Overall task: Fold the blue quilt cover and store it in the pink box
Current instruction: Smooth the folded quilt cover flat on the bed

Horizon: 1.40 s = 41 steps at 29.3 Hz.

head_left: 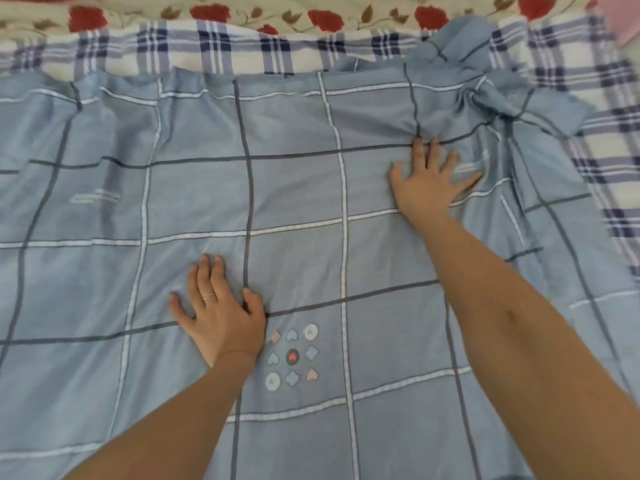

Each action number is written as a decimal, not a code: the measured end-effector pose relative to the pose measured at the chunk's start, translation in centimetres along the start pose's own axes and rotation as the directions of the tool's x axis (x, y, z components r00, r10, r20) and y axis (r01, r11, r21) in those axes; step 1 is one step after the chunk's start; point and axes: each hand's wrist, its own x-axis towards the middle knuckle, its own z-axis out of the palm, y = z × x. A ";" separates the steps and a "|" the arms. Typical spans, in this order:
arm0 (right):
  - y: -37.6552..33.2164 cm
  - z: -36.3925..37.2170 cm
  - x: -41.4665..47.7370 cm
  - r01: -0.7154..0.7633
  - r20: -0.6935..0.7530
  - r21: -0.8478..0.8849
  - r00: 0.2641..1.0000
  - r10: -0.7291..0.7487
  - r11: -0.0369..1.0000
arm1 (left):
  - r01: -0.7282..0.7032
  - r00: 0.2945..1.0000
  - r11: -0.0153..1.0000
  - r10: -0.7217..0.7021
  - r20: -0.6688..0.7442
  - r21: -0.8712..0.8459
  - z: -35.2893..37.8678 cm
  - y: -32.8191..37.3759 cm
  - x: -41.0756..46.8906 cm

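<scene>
The blue quilt cover (298, 202), checked with white and dark lines, lies spread flat across the bed and fills most of the view. Its far right corner (485, 95) is bunched and wrinkled. My left hand (221, 313) presses flat on the cover near the middle, fingers spread, beside a small patch of heart and circle prints (292, 356). My right hand (429, 178) lies flat farther away to the right, fingers spread, its fingertips just below the bunched fabric. A pink edge (623, 19) shows at the top right corner; whether it is the pink box I cannot tell.
Under the cover lies a white and purple plaid sheet (242, 53), showing along the far edge and the right side. Beyond it is a cream fabric with red roses (214, 12).
</scene>
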 end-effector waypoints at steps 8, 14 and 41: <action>0.4 2.4 -20.5 0.838 0.053 -0.213 0.523 -0.851 0.502 | -0.020 1.000 0.999 0.020 0.004 -0.037 -0.7 0.4 0.0; 17.6 3.3 -14.8 0.713 0.162 -0.240 0.698 -0.697 0.659 | -0.016 0.999 0.998 0.018 0.033 -0.057 -0.7 0.4 -0.3; 5.0 1.6 -5.3 0.061 -0.139 0.079 0.989 -0.049 0.995 | -0.015 1.000 0.999 0.015 0.015 -0.038 -0.9 1.0 0.0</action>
